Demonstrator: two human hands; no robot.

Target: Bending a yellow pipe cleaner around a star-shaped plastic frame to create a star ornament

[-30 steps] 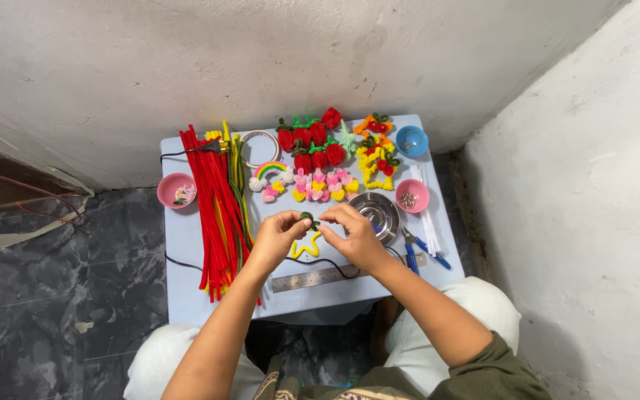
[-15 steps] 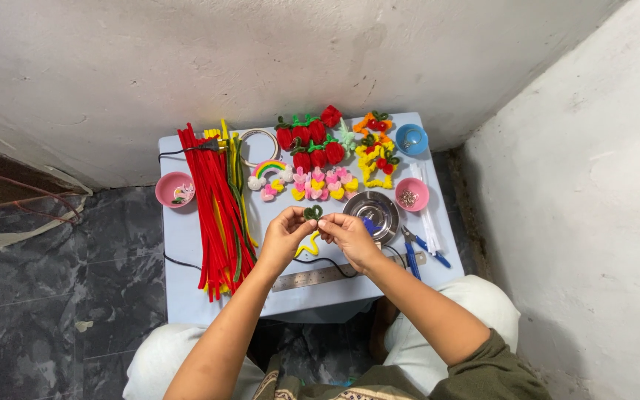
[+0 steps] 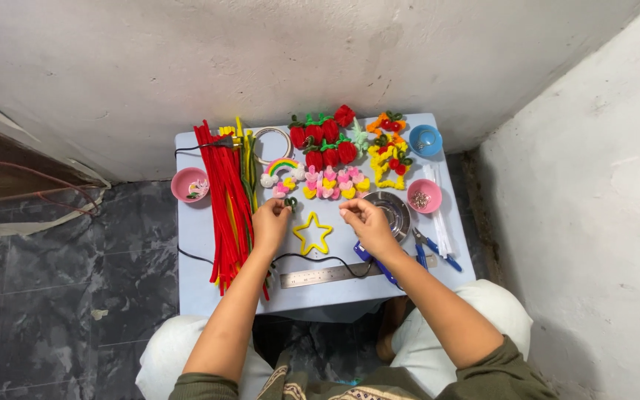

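Note:
My left hand (image 3: 272, 222) pinches a small dark green pipe-cleaner piece (image 3: 290, 203) above the light blue table (image 3: 201, 289). My right hand (image 3: 364, 220) hovers a little to the right with fingers curled; I cannot tell whether anything is in it. Between the two hands a yellow pipe-cleaner star (image 3: 312, 233) lies flat on the table. A bundle of red pipe cleaners (image 3: 224, 200) lies just left of my left hand. A round metal dish (image 3: 394, 207) sits right of my right hand.
Red strawberry shapes (image 3: 324, 137), pink and yellow flowers (image 3: 331, 184), a rainbow (image 3: 281, 167) and orange-yellow pieces (image 3: 388, 152) fill the far half. Pink bowls (image 3: 189, 185) (image 3: 424, 195), a blue bowl (image 3: 425, 140), blue pliers (image 3: 435, 248), a steel ruler (image 3: 327, 274) and a black cord (image 3: 320, 259) lie around. Walls stand behind and to the right.
My hands were together on the green piece near the table's middle. Now they have parted: the left keeps the piece and has shifted left, the right has drawn away.

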